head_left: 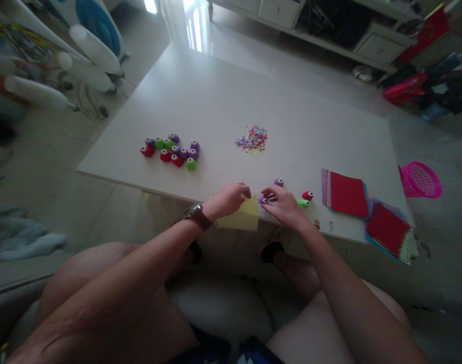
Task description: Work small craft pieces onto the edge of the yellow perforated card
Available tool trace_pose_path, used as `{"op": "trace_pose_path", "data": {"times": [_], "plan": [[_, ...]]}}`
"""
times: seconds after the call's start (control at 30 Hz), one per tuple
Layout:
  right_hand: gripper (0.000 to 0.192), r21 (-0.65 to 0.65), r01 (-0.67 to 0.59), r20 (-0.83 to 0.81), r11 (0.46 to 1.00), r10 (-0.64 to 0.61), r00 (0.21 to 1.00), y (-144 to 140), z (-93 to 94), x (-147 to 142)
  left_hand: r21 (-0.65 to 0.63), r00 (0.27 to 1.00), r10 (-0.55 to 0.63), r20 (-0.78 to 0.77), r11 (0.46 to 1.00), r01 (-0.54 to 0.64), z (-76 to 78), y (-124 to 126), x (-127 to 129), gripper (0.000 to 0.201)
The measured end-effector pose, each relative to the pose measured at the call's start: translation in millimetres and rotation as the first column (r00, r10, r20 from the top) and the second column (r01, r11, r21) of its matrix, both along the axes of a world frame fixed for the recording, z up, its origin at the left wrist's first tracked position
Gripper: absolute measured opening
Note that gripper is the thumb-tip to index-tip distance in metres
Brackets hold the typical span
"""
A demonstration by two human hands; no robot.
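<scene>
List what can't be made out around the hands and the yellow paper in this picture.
Head view only:
- Purple punch: mostly covered by the right hand; its grip is unclear.
- Yellow paper: top edge hidden under the left hand; whether it sits in the punch cannot be told.
- Confetti pile: pieces too small for shapes.
- Paper stacks: lower sheets covered by the red ones.

No legible text, label, brand, number or sign showing anywhere. Nothing readable appearing on the yellow paper sheet [241, 217], on the small craft punches [172, 150] lying left of it, on the stacked coloured paper [348, 194] lying right of it, or on the wristwatch [197, 216], its face being turned away and too small to make out.
</scene>
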State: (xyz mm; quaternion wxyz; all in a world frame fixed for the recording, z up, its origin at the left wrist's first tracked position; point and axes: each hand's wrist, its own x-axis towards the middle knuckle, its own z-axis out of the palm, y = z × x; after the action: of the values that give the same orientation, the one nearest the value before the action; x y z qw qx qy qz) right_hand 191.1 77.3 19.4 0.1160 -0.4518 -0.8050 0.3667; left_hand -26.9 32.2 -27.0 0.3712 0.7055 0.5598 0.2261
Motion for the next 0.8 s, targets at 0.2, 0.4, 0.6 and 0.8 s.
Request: {"op": "trace_pose_path", "data": {"times": [0.2, 0.4, 0.6, 0.8], "plan": [[0.027, 0.012, -0.018, -0.024, 1.0, 0.018, 1.0, 0.1, -8.5, 2.0, 0.005, 1.0, -0.007, -0.024, 1.0, 0.007, -1.0, -0.2, 1.4, 0.026], [0.021, 0.056, -0.052, 0.017, 0.997, 0.051, 0.999, -2.3, -12.2, 2.6, 0.025, 0.998, -0.017, -0.068, 1.0, 0.019, 3.2, -2.7, 2.0, 0.03], [0.014, 0.065, -0.068, 0.064, 0.996, 0.064, 0.996, -2.7, -12.8, 1.6, 0.018, 0.991, -0.038, -0.128, 0.999, 0.041, 9.1, -5.6, 2.1, 0.033], [0.012, 0.076, -0.066, 0.086, 0.995, 0.06, 0.995, -2.0, -12.9, 1.1, 0.019, 0.99, -0.043, -0.131, 0.999, 0.045, 7.5, -5.2, 2.5, 0.031]]}}
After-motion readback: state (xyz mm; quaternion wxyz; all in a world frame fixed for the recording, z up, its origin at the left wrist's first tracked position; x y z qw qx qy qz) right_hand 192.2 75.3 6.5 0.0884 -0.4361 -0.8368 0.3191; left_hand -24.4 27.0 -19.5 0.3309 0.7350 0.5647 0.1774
